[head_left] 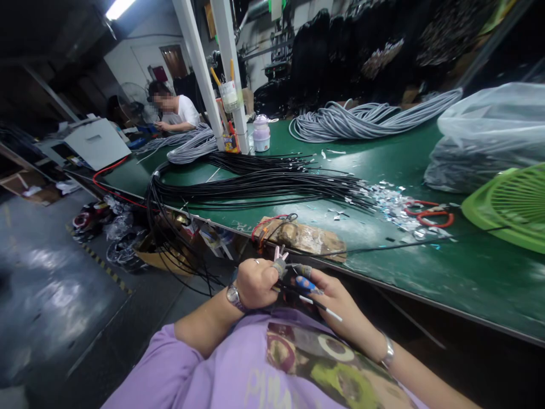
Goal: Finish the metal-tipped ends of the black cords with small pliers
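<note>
My left hand is a closed fist in front of my body, wrapped round black cables. Two of their stripped white ends stick out below, towards my right palm. A grey wrap covers the left thumb or fingertip, and a small pale pink pronged thing rises behind it. My right hand is close beside, its wrapped fingers drawn together near the left fingertips. One right finger has a grey wrap, another a blue patterned one. What lies between the right fingertips is too small to make out.
On the green table lie a bundle of black cables, foil scraps, red-handled scissors and a taped board at the edge. A green basket, plastic bag and grey cable coil stand beyond. A co-worker sits far left.
</note>
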A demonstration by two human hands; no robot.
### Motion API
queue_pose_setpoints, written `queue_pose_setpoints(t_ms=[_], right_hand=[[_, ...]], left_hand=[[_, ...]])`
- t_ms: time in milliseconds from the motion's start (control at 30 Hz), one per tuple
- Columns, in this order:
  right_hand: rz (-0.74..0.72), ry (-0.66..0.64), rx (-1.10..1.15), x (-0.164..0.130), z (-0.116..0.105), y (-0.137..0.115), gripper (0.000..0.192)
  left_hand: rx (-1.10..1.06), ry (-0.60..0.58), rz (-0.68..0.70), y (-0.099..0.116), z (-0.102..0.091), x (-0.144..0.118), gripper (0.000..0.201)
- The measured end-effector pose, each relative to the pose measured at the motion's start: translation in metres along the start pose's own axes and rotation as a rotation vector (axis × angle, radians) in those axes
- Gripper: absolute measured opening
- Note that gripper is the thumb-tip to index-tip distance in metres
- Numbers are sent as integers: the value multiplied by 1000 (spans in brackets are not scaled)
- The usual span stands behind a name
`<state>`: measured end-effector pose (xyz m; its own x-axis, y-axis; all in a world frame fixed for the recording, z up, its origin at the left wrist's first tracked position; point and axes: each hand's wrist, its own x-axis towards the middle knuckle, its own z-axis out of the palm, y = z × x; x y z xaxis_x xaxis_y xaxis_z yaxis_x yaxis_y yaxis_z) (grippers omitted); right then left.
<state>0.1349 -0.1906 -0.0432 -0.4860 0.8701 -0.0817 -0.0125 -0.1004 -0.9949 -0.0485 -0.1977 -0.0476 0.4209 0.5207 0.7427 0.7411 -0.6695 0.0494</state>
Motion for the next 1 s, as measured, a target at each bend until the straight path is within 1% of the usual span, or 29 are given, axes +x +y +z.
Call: queue_pose_setpoints(t_ms=[100, 200, 367, 500, 667, 833, 900, 1000], right_hand=[[-11, -5, -27, 0, 0, -1, 45], [-21, -6, -45, 0, 0, -1, 45], [-23, 8, -41, 0, 1, 1, 44], [-22, 7, -29, 0, 1, 1, 43], [-37, -6, -30, 0, 1, 0, 42], [-40, 14, -31, 0, 4, -4, 40], [-59, 25, -39, 0, 5, -7, 39], [-82, 37, -108, 1, 5, -11, 36]], left_hand=[[10, -25, -14, -1, 1, -3, 13], [80, -48, -13, -2, 2, -7, 13], [114, -38, -14, 0, 2, -6, 12], [96, -8, -9, 0, 0, -3, 12], [64, 4, 2, 1, -3, -2, 17], [46, 19, -10, 2, -3, -1, 15], [15, 7, -32, 1, -1, -2, 15], [-89, -70, -123, -3, -1, -3, 21]])
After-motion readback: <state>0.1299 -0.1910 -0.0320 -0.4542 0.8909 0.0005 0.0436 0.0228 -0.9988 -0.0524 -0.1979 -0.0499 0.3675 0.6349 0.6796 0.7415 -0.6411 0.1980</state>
